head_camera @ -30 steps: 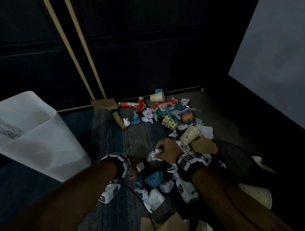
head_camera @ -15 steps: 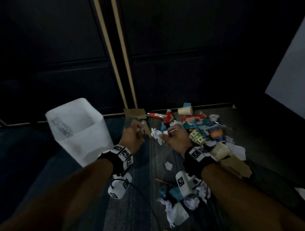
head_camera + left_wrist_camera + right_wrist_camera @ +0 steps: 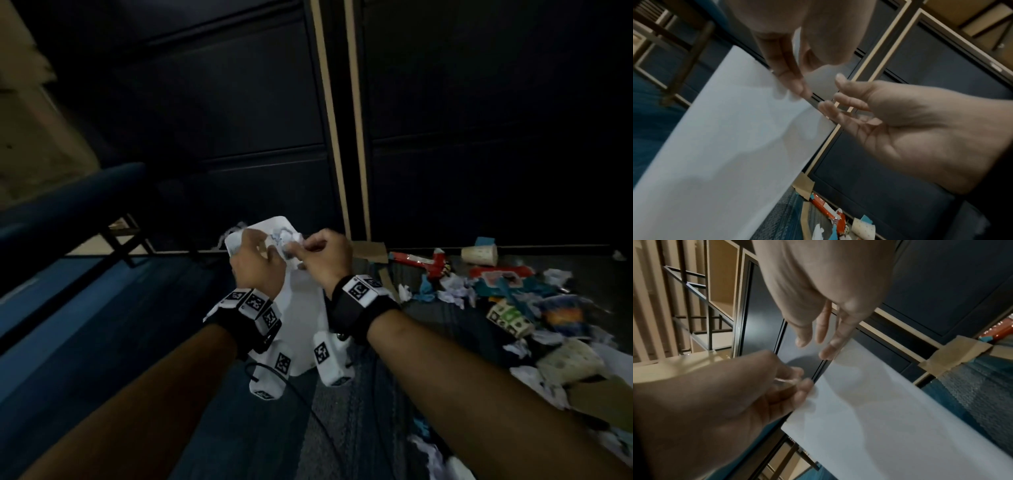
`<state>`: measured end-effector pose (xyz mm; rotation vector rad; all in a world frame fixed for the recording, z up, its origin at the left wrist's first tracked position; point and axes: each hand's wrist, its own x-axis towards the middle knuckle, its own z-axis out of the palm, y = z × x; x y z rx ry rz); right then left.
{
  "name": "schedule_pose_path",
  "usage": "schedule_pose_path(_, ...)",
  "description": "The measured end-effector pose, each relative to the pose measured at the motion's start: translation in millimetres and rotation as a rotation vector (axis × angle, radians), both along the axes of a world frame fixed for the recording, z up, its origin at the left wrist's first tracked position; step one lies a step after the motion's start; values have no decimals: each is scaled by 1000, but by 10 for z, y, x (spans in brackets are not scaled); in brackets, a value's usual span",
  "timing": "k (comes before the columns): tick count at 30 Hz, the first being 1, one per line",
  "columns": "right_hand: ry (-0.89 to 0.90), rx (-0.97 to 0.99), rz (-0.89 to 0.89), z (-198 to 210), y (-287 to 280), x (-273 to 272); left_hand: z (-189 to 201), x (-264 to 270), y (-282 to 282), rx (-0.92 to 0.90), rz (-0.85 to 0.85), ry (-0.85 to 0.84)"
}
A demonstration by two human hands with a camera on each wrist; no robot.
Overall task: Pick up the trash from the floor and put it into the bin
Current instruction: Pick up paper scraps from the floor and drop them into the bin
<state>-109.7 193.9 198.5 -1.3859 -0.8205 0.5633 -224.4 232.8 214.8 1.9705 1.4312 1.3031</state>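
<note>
At the centre of the head view the white bin (image 3: 301, 305) stands on the carpet, and the left hand (image 3: 255, 262) hovers over its mouth with fingers loosely spread and nothing in them. Just to its right, the right hand (image 3: 325, 255) is above the same opening, fingers relaxed and apart, with crumpled paper (image 3: 286, 245) lying just below the two hands inside the bin. The rest of the trash (image 3: 507, 301) lies scattered on the floor at the right of the frame, well apart from both hands.
</note>
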Motion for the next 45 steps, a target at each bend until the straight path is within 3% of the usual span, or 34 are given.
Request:
schedule_pose_path(4,-48,-13,19,24,-6,-41,20,-89,45,-224,10,-37)
schedule_pose_path(11,-138,-115,-107,-445,-395,561,138,85,-26,-285,6,-151)
schedule_pose_path(16,-242,-264,-45,-861,-929,1007,-101,376,-77,250,-189,74)
schedule_pose_path(18,-319,-357,69,-1007,-1172,1159,-240,573,-160,301,-364,137)
schedule_pose_path(22,-486,-647,343,-1349,-1572,1362,-615,975,-332,138,-600,271)
schedule_pose_path(26,-532,-807,392,-1661,-1846,1474,-1071,1325,-457,-170,-913,486)
schedule_pose_path(31,-426,-953,504,-1842,-2142,1577,-1538,1729,-653,-316,-1012,839)
schedule_pose_path(35,-539,-1050,614,-2032,-2318,1654,-2005,2025,-736,-427,-1155,1017)
schedule_pose_path(39,-520,-963,539,-2274,-2477,1698,-2396,2142,-799,-399,-1182,1178)
schedule_pose_path(45,-431,-813,366,-2289,-2567,1778,-2664,2066,-825,-168,-1116,1142)
